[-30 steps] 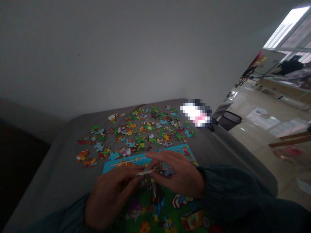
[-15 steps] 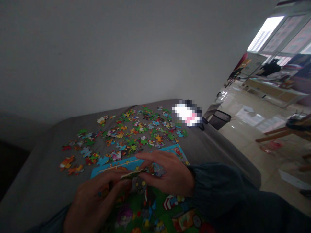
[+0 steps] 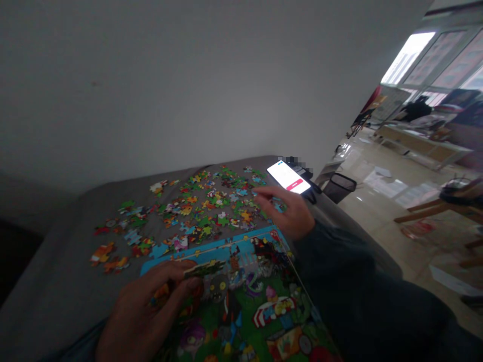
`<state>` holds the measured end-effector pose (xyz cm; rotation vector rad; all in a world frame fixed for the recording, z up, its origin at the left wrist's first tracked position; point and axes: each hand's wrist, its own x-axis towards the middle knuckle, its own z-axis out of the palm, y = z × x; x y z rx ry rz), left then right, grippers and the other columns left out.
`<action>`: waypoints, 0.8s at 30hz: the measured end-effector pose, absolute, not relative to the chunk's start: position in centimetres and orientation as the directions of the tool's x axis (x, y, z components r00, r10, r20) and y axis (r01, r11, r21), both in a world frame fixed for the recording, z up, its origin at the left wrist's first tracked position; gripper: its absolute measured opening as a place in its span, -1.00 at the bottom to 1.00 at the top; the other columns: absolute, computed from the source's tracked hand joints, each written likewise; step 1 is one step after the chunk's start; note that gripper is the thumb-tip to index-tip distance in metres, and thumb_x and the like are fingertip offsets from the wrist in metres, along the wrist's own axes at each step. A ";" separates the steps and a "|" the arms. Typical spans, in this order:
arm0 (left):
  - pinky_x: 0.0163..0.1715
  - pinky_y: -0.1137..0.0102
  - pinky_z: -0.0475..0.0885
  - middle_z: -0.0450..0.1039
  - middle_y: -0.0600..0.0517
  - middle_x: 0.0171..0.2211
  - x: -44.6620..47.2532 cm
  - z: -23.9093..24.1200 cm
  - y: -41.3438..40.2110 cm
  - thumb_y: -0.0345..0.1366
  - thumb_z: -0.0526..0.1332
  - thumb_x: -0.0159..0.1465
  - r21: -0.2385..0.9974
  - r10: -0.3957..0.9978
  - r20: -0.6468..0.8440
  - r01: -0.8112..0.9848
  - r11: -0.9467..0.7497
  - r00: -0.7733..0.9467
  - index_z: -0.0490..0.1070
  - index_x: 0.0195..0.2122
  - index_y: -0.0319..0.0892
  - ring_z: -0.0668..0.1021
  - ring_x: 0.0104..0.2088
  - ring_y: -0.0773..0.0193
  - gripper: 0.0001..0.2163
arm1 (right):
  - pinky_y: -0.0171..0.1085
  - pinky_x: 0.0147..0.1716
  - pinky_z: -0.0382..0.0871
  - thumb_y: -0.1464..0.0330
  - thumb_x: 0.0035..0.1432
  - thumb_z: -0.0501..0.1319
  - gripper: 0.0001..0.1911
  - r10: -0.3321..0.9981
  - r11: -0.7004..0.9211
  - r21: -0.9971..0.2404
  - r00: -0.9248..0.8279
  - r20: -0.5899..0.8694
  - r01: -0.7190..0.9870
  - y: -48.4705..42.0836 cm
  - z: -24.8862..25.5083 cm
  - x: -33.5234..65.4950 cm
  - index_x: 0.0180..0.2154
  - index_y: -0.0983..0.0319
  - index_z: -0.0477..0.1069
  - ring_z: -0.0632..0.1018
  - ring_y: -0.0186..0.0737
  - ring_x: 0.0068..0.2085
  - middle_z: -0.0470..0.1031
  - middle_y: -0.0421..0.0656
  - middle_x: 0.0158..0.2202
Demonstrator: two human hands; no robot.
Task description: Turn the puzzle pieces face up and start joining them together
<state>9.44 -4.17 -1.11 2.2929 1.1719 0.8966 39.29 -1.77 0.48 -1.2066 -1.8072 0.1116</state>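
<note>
A colourful jigsaw board point(image 3: 260, 306) with a blue top border lies on the grey surface close to me, mostly filled. My left hand point(image 3: 147, 314) rests on its left part and pinches a joined strip of puzzle pieces point(image 3: 204, 269) between thumb and fingers. My right hand point(image 3: 289, 211) hovers farther out over the right end of the loose pieces point(image 3: 196, 208), fingers curled and slightly apart, with nothing seen in them. Several loose pieces are scattered beyond the board.
A lit phone point(image 3: 289, 177) lies at the far right corner of the grey surface point(image 3: 56, 281). A grey wall stands behind. To the right the floor drops away, with a black bin point(image 3: 339, 187) and furniture farther off.
My right hand has let go of the strip and moved away from me to the right, over the loose pieces near the phone. The left hand still holds the strip.
</note>
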 end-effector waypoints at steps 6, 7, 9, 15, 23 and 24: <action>-0.59 0.52 0.38 0.42 0.17 -0.67 9.2 -1.4 -4.1 -0.06 0.14 0.27 0.620 0.872 0.293 0.616 -0.486 0.392 0.37 -0.59 -0.08 0.48 -0.64 0.34 -0.67 | 0.00 -0.02 0.26 0.24 0.08 0.28 -0.70 0.949 -0.006 -0.202 0.069 0.309 0.979 2.6 -2.9 48.7 -0.15 0.22 0.55 0.46 0.01 -0.07 0.54 -0.01 -0.14; -0.60 0.51 0.37 0.38 0.17 -0.70 9.2 -1.4 -4.0 -0.06 0.14 0.26 0.623 0.879 0.286 0.623 -0.473 0.382 0.35 -0.60 -0.08 0.47 -0.65 0.34 -0.67 | 0.01 -0.02 0.23 0.20 0.07 0.28 -0.67 0.956 -0.032 -0.164 0.078 0.284 0.986 2.7 -3.3 49.1 -0.13 0.18 0.56 0.44 0.05 -0.04 0.53 -0.02 -0.12; -0.62 0.50 0.35 0.32 0.18 -0.72 9.3 -1.3 -4.0 -0.05 0.13 0.25 0.640 0.898 0.269 0.633 -0.437 0.348 0.31 -0.62 -0.09 0.43 -0.66 0.34 -0.66 | 0.01 -0.03 0.22 0.16 0.08 0.27 -0.66 0.960 -0.055 -0.133 0.089 0.266 0.990 2.8 -3.8 49.2 -0.11 0.12 0.56 0.40 0.09 -0.01 0.51 -0.06 -0.09; -0.70 0.50 0.24 0.21 0.19 -0.74 9.8 -0.7 -3.9 0.00 0.12 0.21 0.717 0.939 0.225 0.608 -0.341 0.260 0.23 -0.65 -0.11 0.33 -0.69 0.36 -0.62 | -0.02 -0.05 0.21 0.20 0.10 0.25 -0.68 0.966 0.003 -0.146 0.034 0.256 0.989 2.9 -3.8 48.6 -0.11 0.12 0.57 0.40 0.07 -0.04 0.52 -0.06 -0.09; -0.69 0.51 0.23 0.20 0.20 -0.72 9.8 -0.6 -4.0 0.00 0.13 0.21 0.713 0.941 0.207 0.618 -0.332 0.266 0.24 -0.63 -0.10 0.32 -0.68 0.37 -0.63 | -0.04 -0.02 0.22 0.18 0.15 0.21 -0.65 0.964 0.019 -0.132 0.017 0.264 0.991 3.2 -4.1 47.6 -0.13 0.24 0.56 0.42 0.03 -0.07 0.49 0.01 -0.13; -0.70 0.51 0.23 0.20 0.20 -0.72 9.8 -0.6 -4.0 0.00 0.13 0.22 0.713 0.945 0.200 0.623 -0.322 0.260 0.25 -0.62 -0.10 0.32 -0.69 0.37 -0.63 | -0.04 -0.02 0.23 0.17 0.15 0.21 -0.65 0.966 0.008 -0.134 0.027 0.257 0.991 3.2 -4.0 47.4 -0.12 0.24 0.55 0.42 0.03 -0.07 0.49 0.01 -0.13</action>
